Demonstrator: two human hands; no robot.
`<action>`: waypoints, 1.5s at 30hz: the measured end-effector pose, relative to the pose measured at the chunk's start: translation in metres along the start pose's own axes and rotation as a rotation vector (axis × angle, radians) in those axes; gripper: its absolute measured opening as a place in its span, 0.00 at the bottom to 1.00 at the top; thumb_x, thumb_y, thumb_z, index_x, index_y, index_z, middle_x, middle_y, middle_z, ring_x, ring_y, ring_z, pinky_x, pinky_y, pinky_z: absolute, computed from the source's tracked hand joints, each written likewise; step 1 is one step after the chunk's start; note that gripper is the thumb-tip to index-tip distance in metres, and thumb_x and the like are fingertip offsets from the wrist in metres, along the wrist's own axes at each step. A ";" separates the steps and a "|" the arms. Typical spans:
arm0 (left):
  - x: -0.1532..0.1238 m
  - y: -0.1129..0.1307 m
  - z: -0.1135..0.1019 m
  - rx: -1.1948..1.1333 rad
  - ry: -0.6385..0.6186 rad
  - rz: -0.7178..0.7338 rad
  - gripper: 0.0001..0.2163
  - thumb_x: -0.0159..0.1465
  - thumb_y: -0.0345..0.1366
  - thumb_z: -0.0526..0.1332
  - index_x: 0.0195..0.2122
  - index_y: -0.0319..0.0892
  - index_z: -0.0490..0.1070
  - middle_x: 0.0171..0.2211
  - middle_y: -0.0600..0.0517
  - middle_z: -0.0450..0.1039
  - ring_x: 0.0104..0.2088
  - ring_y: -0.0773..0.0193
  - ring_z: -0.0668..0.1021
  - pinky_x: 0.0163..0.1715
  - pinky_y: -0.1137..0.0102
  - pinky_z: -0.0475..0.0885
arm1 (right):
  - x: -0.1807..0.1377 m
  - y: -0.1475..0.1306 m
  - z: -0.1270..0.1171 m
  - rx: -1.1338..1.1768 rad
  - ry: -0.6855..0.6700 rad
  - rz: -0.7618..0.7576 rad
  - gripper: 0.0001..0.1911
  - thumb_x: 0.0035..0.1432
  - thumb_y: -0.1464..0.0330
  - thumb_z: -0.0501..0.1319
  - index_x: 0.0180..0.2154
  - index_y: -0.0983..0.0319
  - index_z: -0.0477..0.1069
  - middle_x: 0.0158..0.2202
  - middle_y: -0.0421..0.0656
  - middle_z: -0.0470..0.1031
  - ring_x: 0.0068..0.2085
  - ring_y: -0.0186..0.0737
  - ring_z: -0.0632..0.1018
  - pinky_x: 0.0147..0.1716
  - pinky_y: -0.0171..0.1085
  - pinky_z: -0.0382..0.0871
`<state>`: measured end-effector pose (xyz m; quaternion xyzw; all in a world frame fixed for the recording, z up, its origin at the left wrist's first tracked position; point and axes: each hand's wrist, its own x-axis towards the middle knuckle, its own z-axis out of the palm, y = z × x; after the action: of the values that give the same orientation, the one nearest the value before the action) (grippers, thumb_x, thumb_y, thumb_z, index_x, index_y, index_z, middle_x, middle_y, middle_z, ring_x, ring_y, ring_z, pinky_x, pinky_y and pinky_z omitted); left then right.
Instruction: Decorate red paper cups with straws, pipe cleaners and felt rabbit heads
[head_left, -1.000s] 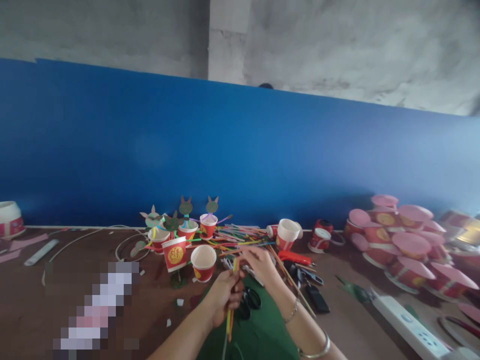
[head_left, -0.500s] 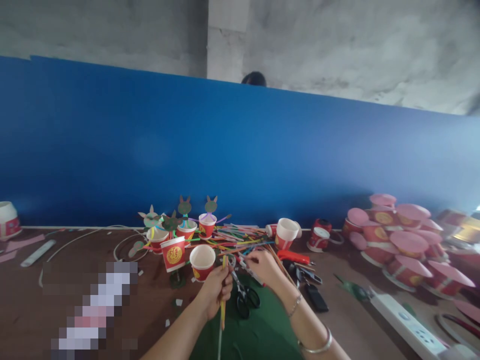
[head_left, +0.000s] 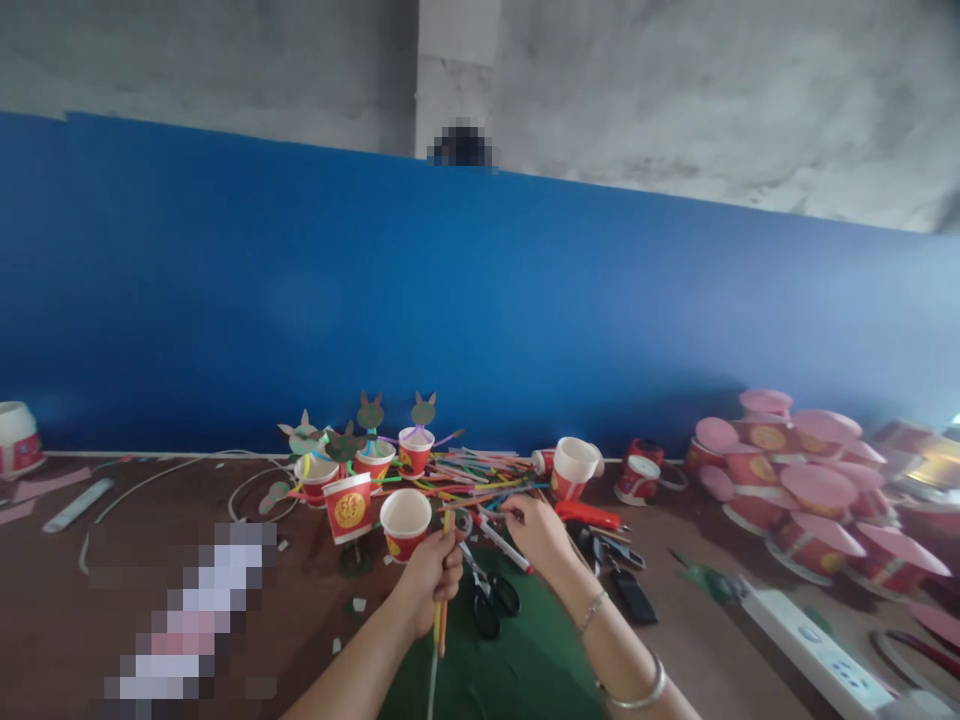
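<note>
Green sheet (head_left: 495, 675): spread on the near middle of the table, below both hands.
Yellow and orange stems (head_left: 438, 622): held upright-looking in a small bundle, long axis near to far; a thin pale length is seen trailing from the near end.
Left hand (head_left: 436, 572): closed in a fist round the bundle.
Scissors (head_left: 481, 576): laid just right of that fist, black handles near, blades far.
Marker (head_left: 506, 543): white, red-ended, laid aslant between the hands.
Paper cup (head_left: 406, 546): stood mouth upward, just left of and beyond the fist.
Right hand (head_left: 536, 535): fingers curled together; whether a stem is pinched cannot be told.
Loose stem heap (head_left: 480, 470): spread beyond both hands, mostly left to right, crosswise to the held bundle; its near right edge is approached most closely by the right fingertips.
Cat-headed cup figures (head_left: 424, 412): ranged far left of the heap.
</note>
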<state>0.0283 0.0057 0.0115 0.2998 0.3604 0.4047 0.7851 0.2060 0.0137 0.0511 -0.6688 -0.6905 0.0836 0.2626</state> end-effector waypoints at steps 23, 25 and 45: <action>-0.003 0.000 0.004 -0.040 -0.038 0.074 0.20 0.50 0.49 0.65 0.33 0.41 0.60 0.15 0.65 0.48 0.13 0.80 0.47 0.16 0.76 0.35 | 0.002 -0.015 0.018 1.071 -0.271 0.253 0.13 0.51 0.60 0.57 0.32 0.62 0.73 0.32 0.44 0.76 0.34 0.42 0.75 0.33 0.38 0.69; -0.005 0.002 0.006 -0.038 -0.022 0.102 0.21 0.49 0.50 0.65 0.33 0.42 0.60 0.15 0.66 0.48 0.13 0.80 0.47 0.16 0.76 0.35 | -0.008 -0.017 0.017 1.157 -0.323 0.317 0.13 0.51 0.59 0.57 0.31 0.62 0.72 0.29 0.43 0.76 0.30 0.40 0.75 0.28 0.36 0.68; -0.016 0.008 0.014 0.117 -0.056 0.143 0.25 0.48 0.52 0.67 0.38 0.45 0.58 0.15 0.67 0.45 0.13 0.79 0.47 0.14 0.78 0.36 | -0.018 -0.017 0.021 0.872 0.042 0.124 0.18 0.54 0.53 0.58 0.31 0.61 0.74 0.28 0.43 0.73 0.32 0.41 0.72 0.31 0.38 0.65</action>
<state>0.0300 -0.0064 0.0309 0.3814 0.3390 0.4292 0.7453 0.1806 0.0000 0.0365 -0.5372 -0.5438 0.3692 0.5286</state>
